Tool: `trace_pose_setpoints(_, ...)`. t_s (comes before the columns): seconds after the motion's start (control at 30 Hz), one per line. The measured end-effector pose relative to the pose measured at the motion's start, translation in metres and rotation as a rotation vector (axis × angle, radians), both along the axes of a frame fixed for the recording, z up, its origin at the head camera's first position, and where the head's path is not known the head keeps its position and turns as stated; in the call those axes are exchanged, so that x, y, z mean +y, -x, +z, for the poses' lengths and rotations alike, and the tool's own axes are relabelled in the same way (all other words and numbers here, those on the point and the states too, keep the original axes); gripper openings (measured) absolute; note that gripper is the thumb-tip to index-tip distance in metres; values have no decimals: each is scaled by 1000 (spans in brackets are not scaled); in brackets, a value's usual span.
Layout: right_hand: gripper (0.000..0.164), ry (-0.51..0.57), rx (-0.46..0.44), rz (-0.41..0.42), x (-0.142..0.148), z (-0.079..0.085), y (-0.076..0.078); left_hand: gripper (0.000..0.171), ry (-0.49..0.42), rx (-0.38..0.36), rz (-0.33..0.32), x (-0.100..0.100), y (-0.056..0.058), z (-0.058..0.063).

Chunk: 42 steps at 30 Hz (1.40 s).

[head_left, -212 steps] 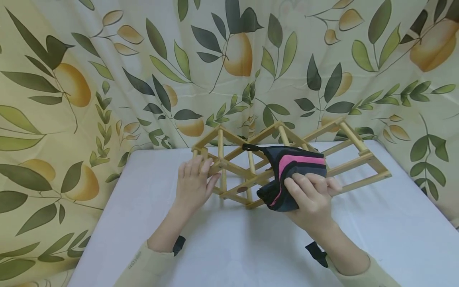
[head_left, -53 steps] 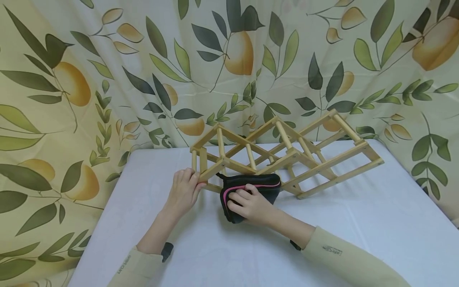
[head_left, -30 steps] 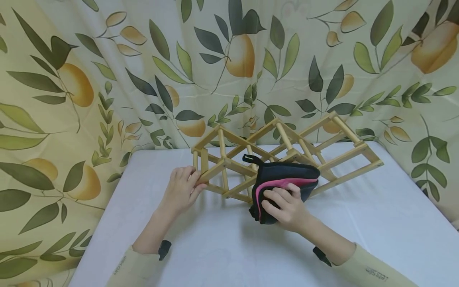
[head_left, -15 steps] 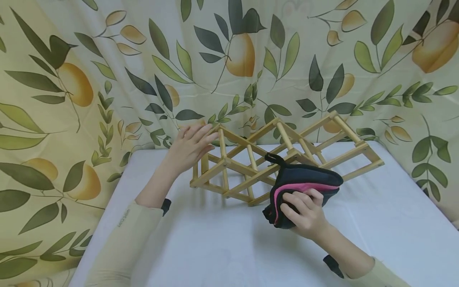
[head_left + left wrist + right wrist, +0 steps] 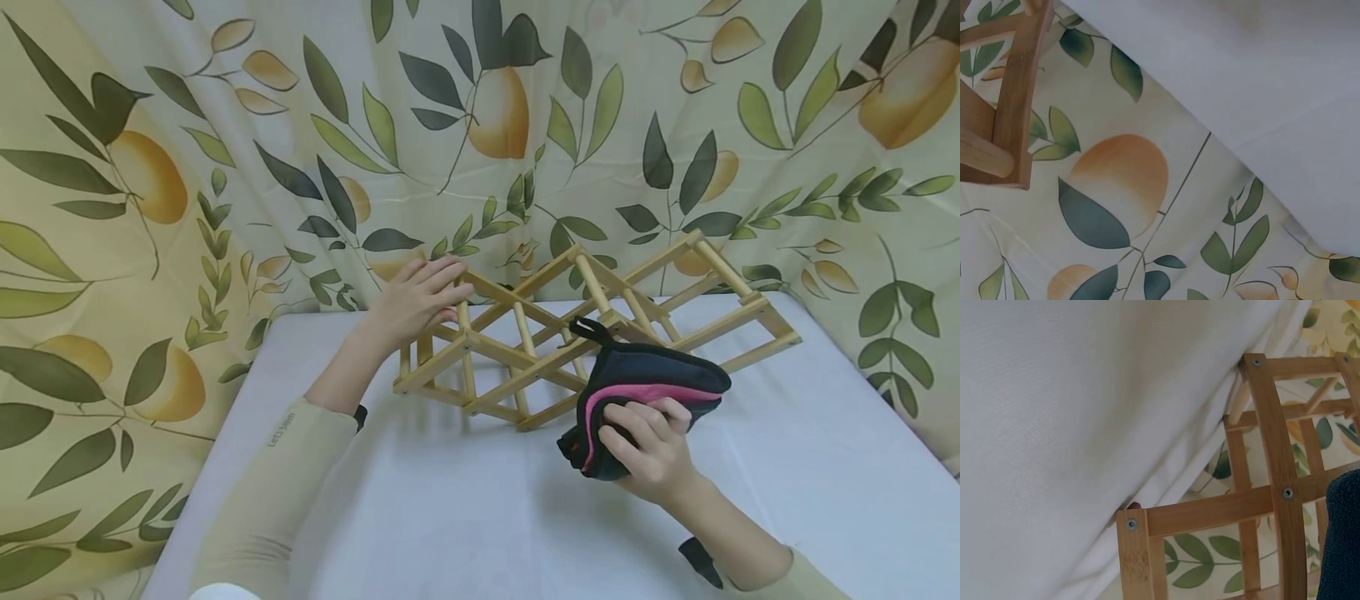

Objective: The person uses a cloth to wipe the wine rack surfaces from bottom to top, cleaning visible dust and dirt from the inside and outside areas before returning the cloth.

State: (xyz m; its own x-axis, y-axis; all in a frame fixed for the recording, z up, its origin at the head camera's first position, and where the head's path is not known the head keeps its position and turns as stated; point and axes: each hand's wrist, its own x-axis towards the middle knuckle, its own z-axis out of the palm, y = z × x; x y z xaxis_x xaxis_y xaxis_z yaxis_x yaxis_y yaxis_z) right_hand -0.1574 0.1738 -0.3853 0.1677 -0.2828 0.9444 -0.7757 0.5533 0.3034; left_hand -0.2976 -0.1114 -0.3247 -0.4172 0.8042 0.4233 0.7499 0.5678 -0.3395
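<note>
A folding wooden wine rack (image 5: 525,367) stands on the table, spread out in zigzag lattice sections. My left hand (image 5: 420,304) is at its upper left corner, fingers laid over the top bar and thumb below. In front of the rack's middle, my right hand (image 5: 652,446) grips a soft dark pouch (image 5: 660,367) with a pink stripe and a black loop at its upper left. The pouch hides part of the rack behind it. In the right wrist view, dark cloth of the pouch (image 5: 1344,537) shows at the right edge, beside the rack's bars (image 5: 1210,509).
White cloth covers the table (image 5: 450,508). Behind and to the left hangs a curtain (image 5: 247,167) printed with leaves and fruit, close to the rack's back. The table's left edge (image 5: 217,433) runs near the left forearm.
My left hand has left the rack's lower left corner and moved up to its upper left corner. My right hand has carried the pouch rightward from the rack's left part. The rack has barely moved.
</note>
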Motion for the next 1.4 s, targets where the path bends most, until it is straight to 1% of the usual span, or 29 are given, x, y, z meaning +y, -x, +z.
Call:
trace_pose_setpoints(0.1, 31, 16, 5, -3, 2, 0, -1, 69, -38, -34, -14, 1, 0, -3)
trace_pose_setpoints(0.2, 30, 49, 22, -7, 3, 1, -1, 70, -79, -34, -34, 3, -1, -7)
trace_pose_setpoints(0.4, 31, 118, 35, -26, 5, 7, -3, 70, -152, 23, -84, 10, -2, -16)
trace_pose_setpoints(0.57, 31, 166, 41, -47, 6, 12, -6, 68, -225, 59, -120, 15, -7, -21)
trace_pose_setpoints(0.67, 30, 200, 54, -56, 7, 14, -7, 67, -279, 93, -166, 19, -9, -24)
trace_pose_setpoints(0.73, 29, 218, 62, -62, 9, 15, -6, 66, -325, 105, -208, 23, -10, -25)
trace_pose_setpoints(0.83, 29, 240, 62, -74, 11, 15, -6, 63, -371, 114, -249, 29, -13, -28)
trace_pose_setpoints(0.9, 29, 252, 59, -85, 13, 14, -5, 62, -387, 118, -253, 33, -15, -29)
trace_pose_setpoints(1.13, 29, 268, 43, -115, 21, 7, -4, 63, -388, 158, -183, 41, -24, -32)
trace_pose_setpoints(1.2, 29, 270, 44, -118, 23, 6, -4, 63, -387, 162, -183, 42, -25, -31)
trace_pose_setpoints(1.27, 29, 273, 45, -123, 23, 6, -4, 62, -396, 163, -196, 44, -26, -31)
trace_pose_setpoints(1.4, 30, 281, 45, -132, 22, 8, -5, 59, -410, 166, -204, 46, -27, -31)
